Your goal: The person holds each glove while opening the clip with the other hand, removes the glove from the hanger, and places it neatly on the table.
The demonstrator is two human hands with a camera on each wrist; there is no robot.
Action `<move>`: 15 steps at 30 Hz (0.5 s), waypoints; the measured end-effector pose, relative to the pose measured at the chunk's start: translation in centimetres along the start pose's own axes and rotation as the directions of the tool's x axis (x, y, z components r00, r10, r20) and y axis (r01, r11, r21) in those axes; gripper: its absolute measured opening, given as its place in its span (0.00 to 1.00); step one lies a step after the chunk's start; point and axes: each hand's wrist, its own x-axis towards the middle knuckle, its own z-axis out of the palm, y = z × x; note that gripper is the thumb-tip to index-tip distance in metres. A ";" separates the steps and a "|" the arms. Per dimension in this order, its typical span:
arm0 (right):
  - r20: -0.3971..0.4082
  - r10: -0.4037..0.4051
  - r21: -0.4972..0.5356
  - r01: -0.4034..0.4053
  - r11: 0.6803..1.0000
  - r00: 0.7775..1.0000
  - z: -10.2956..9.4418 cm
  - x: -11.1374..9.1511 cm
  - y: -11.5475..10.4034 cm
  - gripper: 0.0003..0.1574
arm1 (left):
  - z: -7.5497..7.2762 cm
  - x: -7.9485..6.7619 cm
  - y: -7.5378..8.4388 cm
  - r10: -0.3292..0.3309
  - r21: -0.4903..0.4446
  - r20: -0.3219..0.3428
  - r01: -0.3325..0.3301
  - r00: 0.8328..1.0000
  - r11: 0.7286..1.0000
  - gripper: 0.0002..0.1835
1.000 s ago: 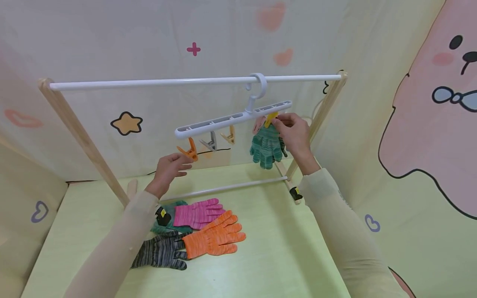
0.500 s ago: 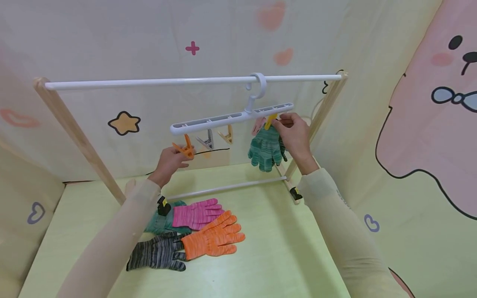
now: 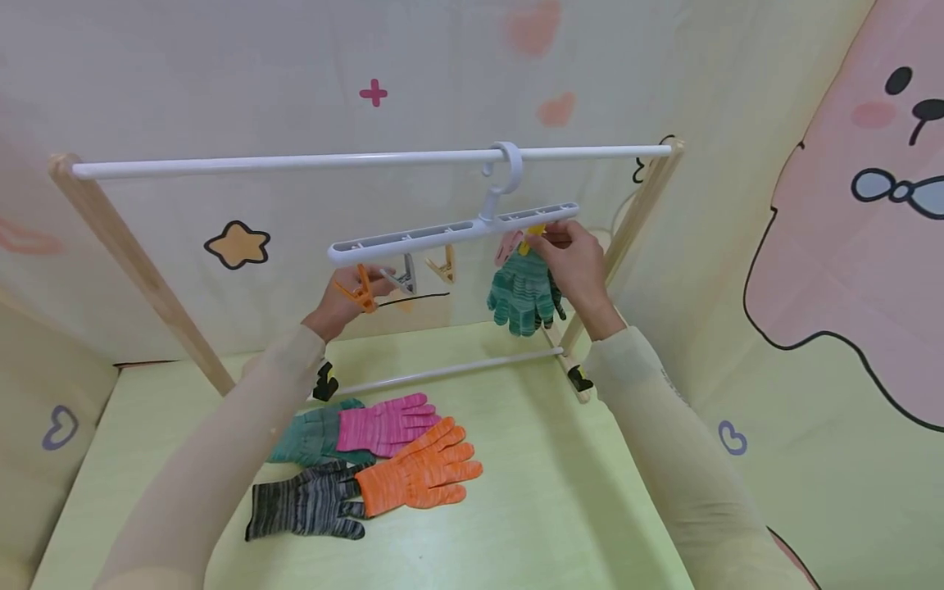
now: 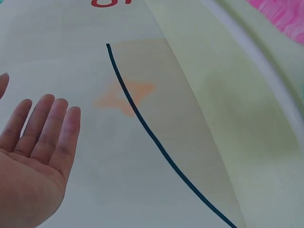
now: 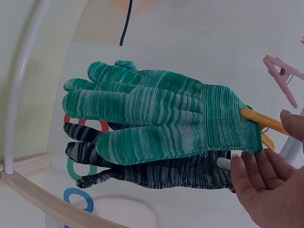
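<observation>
My right hand [image 3: 583,262] pinches a yellow clothespin [image 3: 531,239] under the right end of a white hanger [image 3: 413,243]. This clothespin bites the cuff of a hanging green glove [image 5: 152,109]; a black-and-grey glove [image 5: 175,172] hangs behind it, with a white clip tip [image 5: 223,164] at its cuff. Beside them dangles a pink clothespin [image 5: 282,78]. My left hand [image 3: 339,305] is behind an orange clothespin [image 3: 361,291], near a grey clothespin [image 3: 401,276]. In the left wrist view its fingers [image 4: 66,135] are straight and hold nothing.
The hanger hooks over the white rod [image 3: 295,163] of a wooden-sided rack [image 3: 140,262]. A tan clothespin [image 3: 446,264] hangs mid-hanger. On the table [image 3: 516,508] lie orange [image 3: 420,471], pink [image 3: 383,426], green [image 3: 310,434] and dark grey [image 3: 295,504] gloves.
My left hand has moved up and right, from beside the orange clothespin to behind it. The hanger's left end has shifted slightly left. My right hand stays at the yellow clothespin.
</observation>
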 end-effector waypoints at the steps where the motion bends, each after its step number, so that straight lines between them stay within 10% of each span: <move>1: 0.001 0.001 0.000 -0.001 1.000 1.000 0.1 0.0 -0.1 0.31 | 0.0 0.1 0.1 0.017 -0.027 0.007 -0.017 1.000 1.000 0.19; 12: 0.042 0.015 0.030 -0.016 0.999 0.999 0.8 0.4 -0.2 0.29 | 0.6 0.6 0.1 0.140 -0.400 0.061 -0.104 0.988 0.910 0.23; 15: 0.069 0.019 0.048 -0.023 0.999 0.997 1.1 0.5 -0.1 0.29 | 0.8 0.8 0.3 0.066 -0.325 0.056 -0.045 0.996 0.945 0.18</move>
